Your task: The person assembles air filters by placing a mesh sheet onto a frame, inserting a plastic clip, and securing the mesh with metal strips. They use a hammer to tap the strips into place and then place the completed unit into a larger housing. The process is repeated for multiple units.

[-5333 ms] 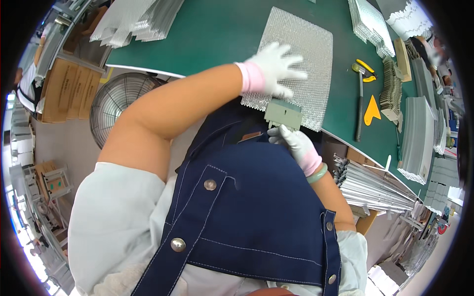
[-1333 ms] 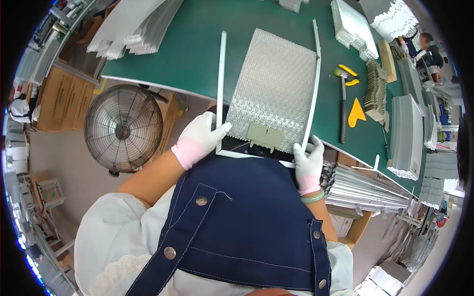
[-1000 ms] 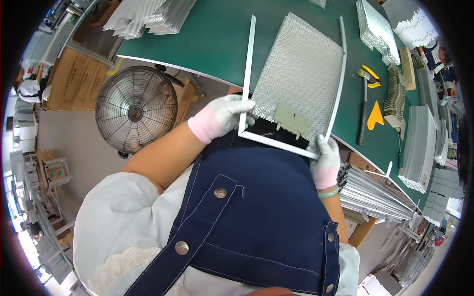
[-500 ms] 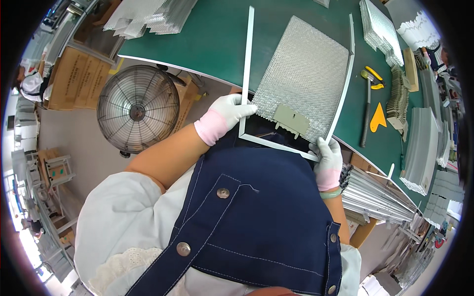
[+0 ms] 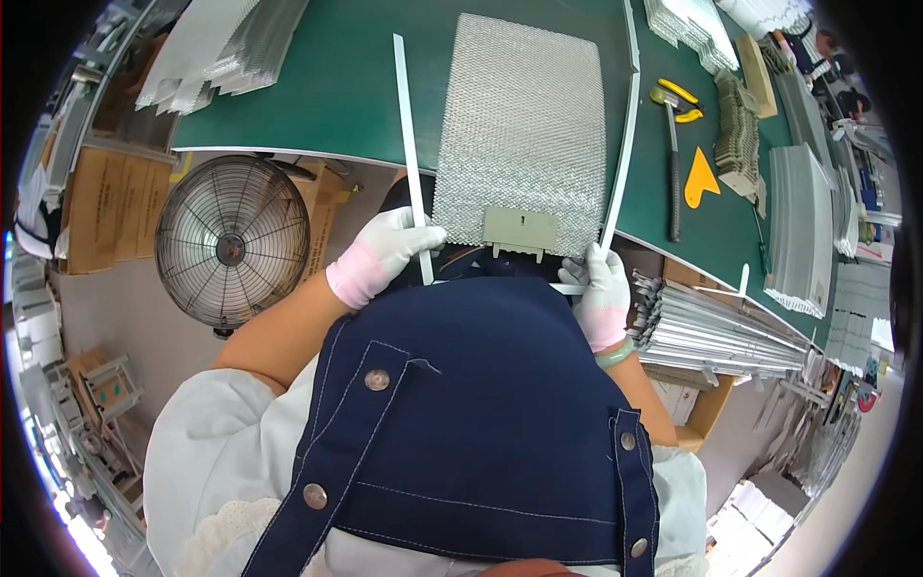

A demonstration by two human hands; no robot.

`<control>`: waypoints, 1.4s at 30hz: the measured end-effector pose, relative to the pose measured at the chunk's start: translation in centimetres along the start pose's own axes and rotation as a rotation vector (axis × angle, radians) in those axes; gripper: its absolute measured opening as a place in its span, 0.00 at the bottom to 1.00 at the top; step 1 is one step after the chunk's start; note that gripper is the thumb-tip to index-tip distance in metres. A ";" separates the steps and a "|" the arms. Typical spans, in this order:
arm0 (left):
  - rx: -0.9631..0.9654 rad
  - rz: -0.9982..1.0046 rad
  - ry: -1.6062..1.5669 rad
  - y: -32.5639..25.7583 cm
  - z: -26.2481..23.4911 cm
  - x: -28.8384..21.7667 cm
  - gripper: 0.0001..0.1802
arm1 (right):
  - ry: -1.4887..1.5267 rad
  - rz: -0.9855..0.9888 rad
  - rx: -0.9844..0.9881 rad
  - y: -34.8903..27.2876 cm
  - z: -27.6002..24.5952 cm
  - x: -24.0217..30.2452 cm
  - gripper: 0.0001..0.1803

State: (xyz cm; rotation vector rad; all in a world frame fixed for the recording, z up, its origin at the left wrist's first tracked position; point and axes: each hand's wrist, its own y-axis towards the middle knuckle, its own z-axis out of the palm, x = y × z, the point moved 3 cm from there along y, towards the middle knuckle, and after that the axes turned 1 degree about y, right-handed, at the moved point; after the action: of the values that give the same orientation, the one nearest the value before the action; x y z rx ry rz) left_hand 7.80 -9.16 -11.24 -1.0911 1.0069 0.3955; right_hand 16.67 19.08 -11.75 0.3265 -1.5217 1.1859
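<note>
A rectangular silver mesh filter panel (image 5: pixel 524 125) lies on the green table (image 5: pixel 336 87), with a grey latch plate (image 5: pixel 520 231) at its near edge. A white U-shaped frame strip (image 5: pixel 408 144) runs around its left, near and right sides. My left hand (image 5: pixel 389 252), in a white glove, grips the frame's near left corner. My right hand (image 5: pixel 598 288), also gloved, grips the near right corner where the right strip (image 5: pixel 622 163) meets the near bar. My dark blue apron hides the near bar's middle.
A hammer (image 5: pixel 670 163), yellow-handled tool (image 5: pixel 685 94) and yellow triangular piece (image 5: pixel 702 180) lie right of the panel. Stacks of mesh panels (image 5: pixel 216 48) sit far left and far right. A round fan (image 5: pixel 231 245) and cardboard boxes stand under the table's left. Metal strips (image 5: pixel 716 332) are stacked at right.
The frame has been slid along the mesh panel, so its side strips now flank the panel. Both hands stay at the frame's near corners and have shifted slightly.
</note>
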 end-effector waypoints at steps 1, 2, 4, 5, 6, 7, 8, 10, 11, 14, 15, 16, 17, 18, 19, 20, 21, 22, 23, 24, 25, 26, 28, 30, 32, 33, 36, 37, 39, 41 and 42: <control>0.014 0.009 0.053 0.2 0.2 0.0 0.11 | 0.001 0.003 0.006 0.0 0.1 0.0 0.17; 0.027 0.019 0.106 0.4 0.3 0.0 0.11 | -0.006 0.012 0.015 0.1 0.0 -0.1 0.17; 0.055 0.053 0.130 0.9 0.2 0.3 0.13 | -0.021 0.029 0.046 0.1 0.1 -0.1 0.16; 0.073 0.074 0.101 1.4 -0.1 0.9 0.14 | 0.006 0.039 0.074 0.0 0.3 0.1 0.16; 0.092 0.094 0.073 1.5 0.0 0.6 0.15 | 0.033 0.049 0.102 -0.2 0.6 0.4 0.15; 0.064 0.091 -0.007 1.4 0.1 0.3 0.15 | 0.061 0.060 0.129 -0.4 0.8 0.6 0.15; 0.036 0.087 -0.086 1.1 0.2 -0.1 0.16 | 0.099 0.074 0.167 -0.3 0.8 0.6 0.14; 0.032 0.113 -0.220 1.2 0.2 -0.2 0.19 | 0.172 0.105 0.245 -0.4 0.8 0.5 0.12; 0.017 0.112 -0.239 1.4 0.2 0.0 0.18 | 0.172 0.099 0.227 -0.2 0.8 0.4 0.12; -0.009 0.114 -0.286 1.9 0.4 0.7 0.18 | 0.174 0.080 0.180 0.3 0.8 -0.1 0.11; -0.038 0.113 -0.224 2.1 0.5 0.7 0.20 | 0.174 0.073 0.172 0.5 0.8 -0.3 0.11; -0.067 0.113 -0.163 2.2 0.6 0.7 0.21 | 0.173 0.066 0.164 0.6 0.8 -0.4 0.11; -0.096 0.112 -0.102 2.3 0.7 0.7 0.23 | 0.163 0.063 0.168 0.8 0.8 -0.4 0.10; -0.099 0.118 -0.108 2.4 0.7 0.7 0.23 | 0.153 0.059 0.171 1.0 0.7 -0.3 0.10; -0.102 0.125 -0.114 2.4 0.8 0.7 0.23 | 0.142 0.055 0.175 1.1 0.7 -0.3 0.10; -0.106 0.132 -0.121 2.4 0.8 0.7 0.23 | 0.172 0.066 0.180 1.0 0.6 -0.2 0.10; -0.090 0.127 -0.131 2.3 0.8 0.7 0.23 | 0.204 0.077 0.184 0.8 0.5 0.0 0.09; -0.074 0.122 -0.142 2.1 0.8 0.6 0.23 | 0.235 0.088 0.187 0.7 0.5 0.1 0.09; -0.059 0.117 -0.153 2.0 0.8 0.6 0.23 | 0.240 0.087 0.179 0.6 0.5 0.1 0.09; -0.047 0.104 -0.100 1.9 0.8 0.3 0.23 | 0.246 0.087 0.168 0.5 0.4 0.0 0.08; -0.035 0.091 -0.048 1.7 0.8 0.0 0.22 | 0.251 0.087 0.157 0.4 0.3 0.0 0.08; -0.023 0.079 0.005 1.6 0.8 -0.1 0.22 | 0.174 0.043 0.155 0.7 0.0 -0.3 0.08; 0.008 0.073 0.082 1.8 0.5 0.3 0.23 | 0.020 -0.049 0.151 1.2 -0.5 -0.7 0.09; 0.029 0.077 0.091 1.9 0.4 0.4 0.23 | 0.067 -0.044 0.166 1.1 -0.3 -0.7 0.10; 0.040 0.088 0.030 1.6 0.6 0.3 0.23 | 0.092 -0.054 0.190 0.8 0.3 -0.1 0.11; 0.035 0.092 0.009 1.5 0.7 0.2 0.23 | 0.092 -0.066 0.205 0.6 0.5 0.3 0.12; 0.016 0.104 -0.055 1.2 0.9 0.0 0.23 | 0.089 -0.082 0.177 0.6 0.8 0.3 0.12; 0.009 0.108 -0.077 1.2 1.0 0.0 0.23 | 0.089 -0.085 0.154 0.8 0.7 0.2 0.11; -0.007 0.127 -0.113 1.3 1.2 0.0 0.23 | 0.106 -0.110 0.133 1.5 0.6 -0.7 0.12; -0.026 0.158 -0.143 1.6 1.3 0.2 0.22 | 0.126 -0.120 0.125 2.0 0.4 -1.3 0.12; -0.041 0.158 -0.207 1.8 1.3 0.4 0.21 | 0.137 -0.116 0.129 2.1 0.6 -1.2 0.13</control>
State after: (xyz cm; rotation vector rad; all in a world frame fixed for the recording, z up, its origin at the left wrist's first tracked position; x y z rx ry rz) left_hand 7.34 -7.33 -12.41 -0.9878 0.9061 0.6468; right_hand 15.14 19.06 -13.77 0.4059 -1.2944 1.1923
